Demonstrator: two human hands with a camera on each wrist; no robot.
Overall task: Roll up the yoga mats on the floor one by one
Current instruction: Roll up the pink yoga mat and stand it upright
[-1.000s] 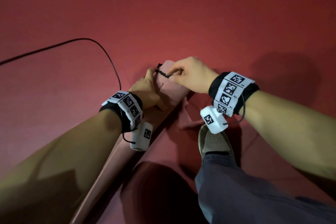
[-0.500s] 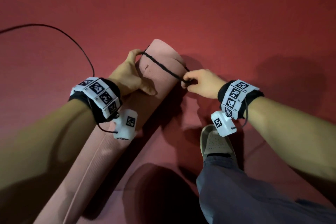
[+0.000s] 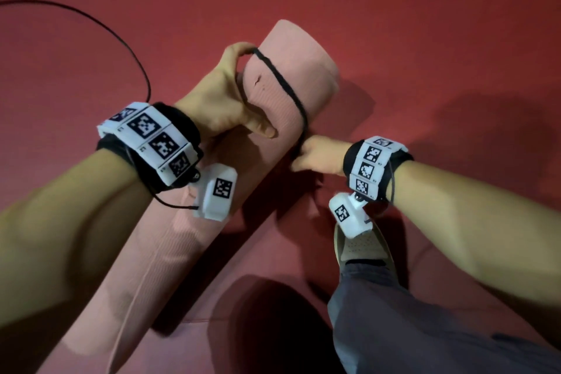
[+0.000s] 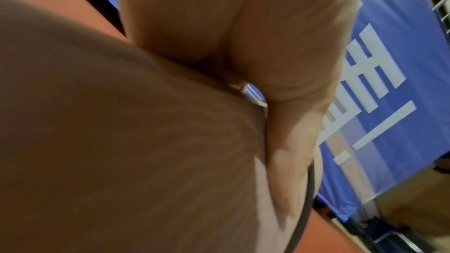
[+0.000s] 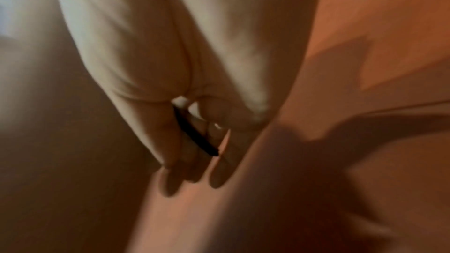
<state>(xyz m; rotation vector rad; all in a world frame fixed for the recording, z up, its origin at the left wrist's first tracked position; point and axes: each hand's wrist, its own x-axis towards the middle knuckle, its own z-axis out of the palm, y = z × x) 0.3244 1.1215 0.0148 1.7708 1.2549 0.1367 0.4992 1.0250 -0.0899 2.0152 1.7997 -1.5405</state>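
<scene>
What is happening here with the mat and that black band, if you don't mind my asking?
A person is securing a rolled pink yoga mat with a black elastic band. The left hand grips the roll near its end and hooks the band with a finger, while the right hand pinches the band and pulls it across the roll. The band is not yet fully around. One shoe rests on the red floor.

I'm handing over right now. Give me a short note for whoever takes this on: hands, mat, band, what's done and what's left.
Left hand: grips the rolled pink mat near its far end, a finger hooked in the black elastic band.
Right hand: pinches the band's other side, stretched across the roll.
Done: this mat is rolled, the band looped over its end.
Left: seat the band and let go. No other mat is clearly in view.
</scene>
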